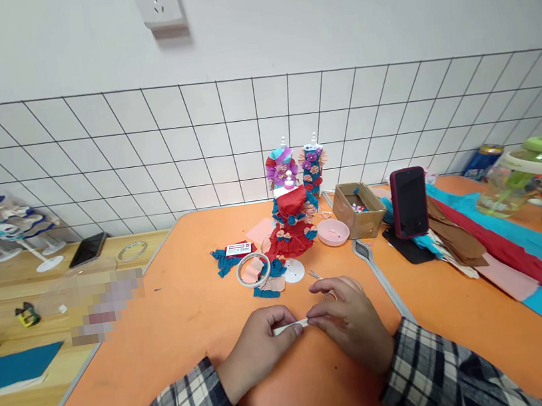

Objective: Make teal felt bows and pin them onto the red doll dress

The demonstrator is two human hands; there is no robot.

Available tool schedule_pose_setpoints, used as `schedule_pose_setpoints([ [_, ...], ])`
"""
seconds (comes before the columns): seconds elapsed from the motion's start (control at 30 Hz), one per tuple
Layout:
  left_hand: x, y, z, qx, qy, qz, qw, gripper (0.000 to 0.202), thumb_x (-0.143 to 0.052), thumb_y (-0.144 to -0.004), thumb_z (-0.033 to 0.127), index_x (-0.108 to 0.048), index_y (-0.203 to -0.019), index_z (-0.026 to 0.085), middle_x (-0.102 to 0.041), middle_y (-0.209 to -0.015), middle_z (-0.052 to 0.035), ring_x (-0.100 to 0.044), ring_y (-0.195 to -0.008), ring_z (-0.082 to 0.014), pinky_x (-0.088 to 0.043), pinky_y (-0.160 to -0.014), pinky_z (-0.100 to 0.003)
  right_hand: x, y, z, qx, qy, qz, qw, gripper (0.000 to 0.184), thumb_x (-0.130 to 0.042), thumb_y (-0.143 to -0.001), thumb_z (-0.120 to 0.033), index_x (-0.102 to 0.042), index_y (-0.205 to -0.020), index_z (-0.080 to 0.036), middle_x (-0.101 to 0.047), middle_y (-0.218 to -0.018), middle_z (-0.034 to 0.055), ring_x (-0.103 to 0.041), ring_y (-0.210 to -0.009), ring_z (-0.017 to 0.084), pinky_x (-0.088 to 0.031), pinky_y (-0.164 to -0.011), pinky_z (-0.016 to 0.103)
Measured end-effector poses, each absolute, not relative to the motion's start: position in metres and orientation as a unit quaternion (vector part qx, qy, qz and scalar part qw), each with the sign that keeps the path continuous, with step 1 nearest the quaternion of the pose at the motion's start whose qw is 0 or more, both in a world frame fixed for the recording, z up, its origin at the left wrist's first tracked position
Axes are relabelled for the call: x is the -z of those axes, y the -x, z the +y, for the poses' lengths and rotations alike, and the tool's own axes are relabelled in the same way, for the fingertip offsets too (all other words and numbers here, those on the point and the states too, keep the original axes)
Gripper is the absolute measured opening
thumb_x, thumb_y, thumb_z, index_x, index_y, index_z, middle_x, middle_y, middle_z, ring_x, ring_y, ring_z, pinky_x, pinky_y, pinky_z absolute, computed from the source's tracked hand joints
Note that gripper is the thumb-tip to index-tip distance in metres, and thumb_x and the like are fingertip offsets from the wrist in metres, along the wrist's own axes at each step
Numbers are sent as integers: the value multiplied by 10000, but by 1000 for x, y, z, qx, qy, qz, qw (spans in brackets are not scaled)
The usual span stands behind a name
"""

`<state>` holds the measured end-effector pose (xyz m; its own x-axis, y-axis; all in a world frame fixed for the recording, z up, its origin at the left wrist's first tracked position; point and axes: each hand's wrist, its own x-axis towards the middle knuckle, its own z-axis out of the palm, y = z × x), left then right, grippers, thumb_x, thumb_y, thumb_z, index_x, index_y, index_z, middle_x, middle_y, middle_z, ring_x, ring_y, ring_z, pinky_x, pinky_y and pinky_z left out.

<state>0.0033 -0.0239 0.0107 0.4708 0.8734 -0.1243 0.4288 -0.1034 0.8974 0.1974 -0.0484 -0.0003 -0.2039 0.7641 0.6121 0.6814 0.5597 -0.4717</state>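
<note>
Low over the orange tabletop, a narrow white strip [291, 326] spans between my two hands. My left hand [264, 337] is closed, pinching the strip between thumb and fingers. At the strip's right end, the thumb and a finger of my right hand [350, 319] are pressed together on it. A small metal tip [314, 275] and a ring show by the right fingers, perhaps scissors; I cannot tell whether that hand holds them. Just beyond are a roll of tape [239, 276], a white disc [294, 270] and a figure in a red ruffled dress [292, 237].
Behind the hands stand a pink bowl [333, 233], a cardboard box [360, 217] and an upright phone [409, 203]. Coloured paper or cloth [503, 244] and a handled jug [524, 177] lie to the right. A wooden table [76, 392] adjoins on the left, with another person's hand at its edge.
</note>
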Motion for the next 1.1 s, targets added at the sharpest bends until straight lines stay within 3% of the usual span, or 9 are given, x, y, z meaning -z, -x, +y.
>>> schedule_pose_setpoints([
  [0.13, -12, 0, -26, -280, -663, 400, 567, 268, -660, -772, 385, -652, -895, 147, -641, -822, -43, -578, -793, -183, -440, -738, -298, -1, -202, -50, -65, 467, -794, 385, 149, -584, -873, -275, -712, -799, -254, -666, -775, 20, -565, -747, 168, -403, -732, 321],
  [0.2, -11, 2, -26, -301, -598, 304, 677, 479, -702, -745, 406, -582, -1158, 195, -630, -1051, -77, -572, -1025, -233, -433, -893, -365, -1, -201, -49, -154, 488, -773, 374, 157, -557, -881, -270, -686, -801, -230, -652, -693, 3, -565, -663, 145, -405, -631, 268],
  [0.27, -7, 4, -27, -303, -544, 232, 748, 703, -736, -712, 442, -450, -1326, 254, -527, -1284, -104, -460, -1233, -272, -376, -1001, -428, -1, -199, -49, -230, 515, -733, 381, 152, -538, -875, -262, -652, -789, -208, -638, -656, -6, -552, -591, 131, -396, -553, 240],
  [0.37, 2, 0, -29, -326, -558, 242, 723, 847, -812, -635, 418, -401, -1364, 293, -311, -1493, -97, -287, -1370, -278, -277, -1092, -442, 1, -195, -51, -283, 516, -707, 392, 141, -531, -861, -256, -627, -775, -199, -617, -617, -13, -534, -541, 123, -399, -523, 227],
  [0.43, 6, -5, -30, -332, -584, 268, 691, 746, -794, -669, 393, -461, -1322, 253, -366, -1465, -118, -367, -1323, -275, -300, -1082, -431, 2, -192, -52, -284, 503, -718, 388, 125, -547, -848, -255, -632, -773, -202, -613, -606, -18, -531, -538, 122, -399, -528, 226],
  [0.53, 3, -10, -31, -310, -627, 311, 644, 413, -644, -821, 394, -593, -1171, 182, -620, -1191, -116, -577, -1069, -233, -423, -957, -379, 2, -190, -53, -250, 495, -742, 376, 103, -578, -821, -246, -647, -753, -208, -604, -596, -23, -511, -531, 118, -380, -527, 229],
  [0.7, -9, -9, -28, -290, -694, 402, 522, 227, -587, -840, 354, -686, -821, 151, -668, -764, -31, -578, -733, -164, -448, -694, -260, 1, -192, -52, -209, 490, -760, 373, 120, -577, -819, -232, -665, -740, -212, -602, -597, -17, -504, -542, 120, -366, -538, 235],
  [0.93, -2, -8, -28, -360, -550, 397, 640, 260, -662, -777, 395, -722, -833, 148, -713, -834, -54, -613, -874, -214, -432, -862, -319, 1, -193, -52, -207, 515, -745, 369, 147, -568, -839, -278, -656, -747, -204, -597, -617, -11, -507, -568, 128, -352, -551, 244],
  [1.1, 3, -6, -26, -405, -474, 401, 671, 220, -728, -716, 340, -732, -841, 159, -725, -843, -48, -619, -839, -201, -433, -856, -324, 0, -194, -52, -208, 529, -741, 358, 159, -560, -840, -276, -637, -726, -197, -588, -614, -13, -499, -565, 126, -343, -552, 248],
])
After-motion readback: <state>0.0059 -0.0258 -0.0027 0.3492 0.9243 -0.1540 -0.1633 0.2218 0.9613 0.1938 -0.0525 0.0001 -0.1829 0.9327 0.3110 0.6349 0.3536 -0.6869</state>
